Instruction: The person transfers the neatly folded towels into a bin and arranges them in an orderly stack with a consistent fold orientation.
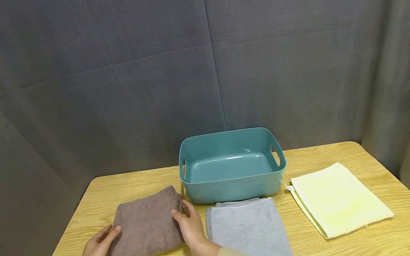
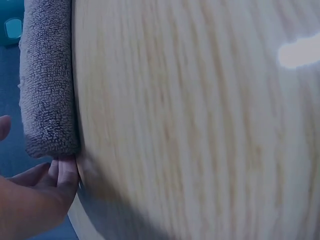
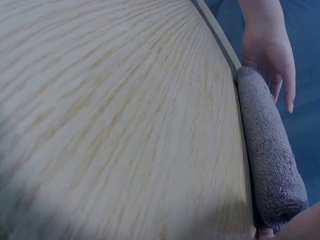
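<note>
The grey towel (image 1: pixel 250 234) runs off the bottom edge, head view.

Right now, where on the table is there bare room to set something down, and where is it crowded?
Bare wood shows on the table behind the yellow cloth, at the far left corner beside the bin, and between the grey towel and the yellow cloth. The bin is empty. It is crowded front left, where the left hand and right hand flank the brown towel.
</note>
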A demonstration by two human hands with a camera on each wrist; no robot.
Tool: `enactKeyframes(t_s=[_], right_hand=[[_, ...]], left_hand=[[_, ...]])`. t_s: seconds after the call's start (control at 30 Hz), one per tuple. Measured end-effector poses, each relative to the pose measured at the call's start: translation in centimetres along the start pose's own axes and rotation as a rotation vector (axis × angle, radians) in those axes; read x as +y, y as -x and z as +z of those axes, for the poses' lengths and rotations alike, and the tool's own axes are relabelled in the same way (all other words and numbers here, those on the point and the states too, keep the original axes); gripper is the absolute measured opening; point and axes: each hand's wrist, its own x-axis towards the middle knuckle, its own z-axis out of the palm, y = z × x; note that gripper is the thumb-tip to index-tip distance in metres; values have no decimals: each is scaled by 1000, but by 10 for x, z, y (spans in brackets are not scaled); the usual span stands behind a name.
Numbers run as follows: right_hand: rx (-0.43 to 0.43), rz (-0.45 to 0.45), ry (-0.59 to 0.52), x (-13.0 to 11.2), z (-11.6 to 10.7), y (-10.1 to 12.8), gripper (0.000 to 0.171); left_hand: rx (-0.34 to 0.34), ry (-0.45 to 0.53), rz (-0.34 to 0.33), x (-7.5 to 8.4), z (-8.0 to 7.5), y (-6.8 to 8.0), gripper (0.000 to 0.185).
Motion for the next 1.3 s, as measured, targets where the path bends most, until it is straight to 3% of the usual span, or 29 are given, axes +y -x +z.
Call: enactKeyframes(t_s=[0.4, 0.7, 1.3], right_hand=[[2, 47, 6, 4, 6, 2, 65], [4, 14, 29, 4, 7, 2, 45], [58, 10, 14, 4, 8, 4, 46]], left_hand=[[-18, -11, -38, -3, 0, 2, 106], [-64, 67, -49, -4, 1, 4, 102], [-13, 115, -12, -3, 2, 9, 90]])
